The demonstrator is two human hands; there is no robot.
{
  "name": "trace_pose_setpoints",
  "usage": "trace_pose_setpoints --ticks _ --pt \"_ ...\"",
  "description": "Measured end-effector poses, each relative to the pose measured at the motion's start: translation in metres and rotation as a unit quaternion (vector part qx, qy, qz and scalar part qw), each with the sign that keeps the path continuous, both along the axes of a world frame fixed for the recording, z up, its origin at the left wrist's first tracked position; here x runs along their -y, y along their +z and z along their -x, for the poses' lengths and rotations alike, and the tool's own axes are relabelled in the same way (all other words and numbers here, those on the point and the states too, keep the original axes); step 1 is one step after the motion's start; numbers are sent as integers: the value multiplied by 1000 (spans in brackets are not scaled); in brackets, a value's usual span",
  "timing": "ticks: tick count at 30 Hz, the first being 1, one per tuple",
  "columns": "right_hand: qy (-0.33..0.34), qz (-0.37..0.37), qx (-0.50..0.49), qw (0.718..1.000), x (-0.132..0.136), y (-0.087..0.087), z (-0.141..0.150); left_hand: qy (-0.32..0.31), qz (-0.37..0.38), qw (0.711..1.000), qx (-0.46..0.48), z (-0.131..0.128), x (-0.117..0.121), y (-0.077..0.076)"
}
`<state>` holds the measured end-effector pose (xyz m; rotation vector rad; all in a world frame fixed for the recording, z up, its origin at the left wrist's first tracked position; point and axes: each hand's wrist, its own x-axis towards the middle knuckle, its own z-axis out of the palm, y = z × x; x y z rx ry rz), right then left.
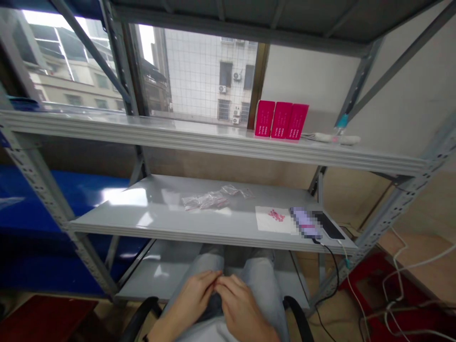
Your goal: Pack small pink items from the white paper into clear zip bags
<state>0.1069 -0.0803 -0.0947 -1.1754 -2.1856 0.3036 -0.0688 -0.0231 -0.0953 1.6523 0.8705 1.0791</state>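
The left hand and right hand meet at the fingertips above the lap, between the chair's black armrests. The fingers of both are bent together; whether the grip is clenched on something small or on nothing, I cannot tell. Past the knees, the middle shelf carries white paper near its front edge, with small pink pieces in a loose cluster on it. A phone, its screen pixelated, lies at the paper's right side, with a black slab beside it. Farther back and left lie crumpled clear bags. On the upper shelf, three pink boxes stand side by side, left of a blue-topped bottle. Behind is a window.
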Motion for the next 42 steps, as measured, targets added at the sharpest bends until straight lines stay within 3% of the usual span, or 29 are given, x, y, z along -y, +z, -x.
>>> trace_pose_setpoints --ticks 3,6,10,16,21,24,26,29,31,33,35,38,42 --pt "-40 -27 87 995 -7 -23 1 -16 -12 997 -76 0 -5 -8" --pt "-47 -35 147 987 -7 -28 2 14 -13 999 -51 -2 -4 -9" --pt "-28 -13 160 987 -2 -17 -6 -26 -10 997 -72 3 -2 -6" --pt "69 37 128 989 -5 -4 -36 -207 -49 965 -153 17 -13 -6" --pt "99 51 113 987 -6 -4 -36 -211 -10 958 -191 14 -11 -12" --pt "118 56 46 990 -7 6 -41 -185 22 967 -175 13 -10 -15" --pt "88 43 -37 994 -15 17 -62 -172 46 973 -144 14 -13 -16" --pt "-83 -25 -143 986 -46 30 -122 -180 77 980 -44 9 -25 -11" --pt "-216 -82 -152 961 -75 34 -169 -189 87 977 45 -5 -39 1" --pt "-296 -89 -88 947 -105 34 -207 -191 78 970 128 -30 -57 20" --pt "-307 -77 -25 948 -129 31 -229 -175 47 964 194 -63 -78 42" --pt "-299 -69 19 952 -149 25 -239 -134 18 964 227 -114 -108 68" --pt "-294 -69 55 952 -154 18 -238 -94 30 969 228 -162 -131 72"
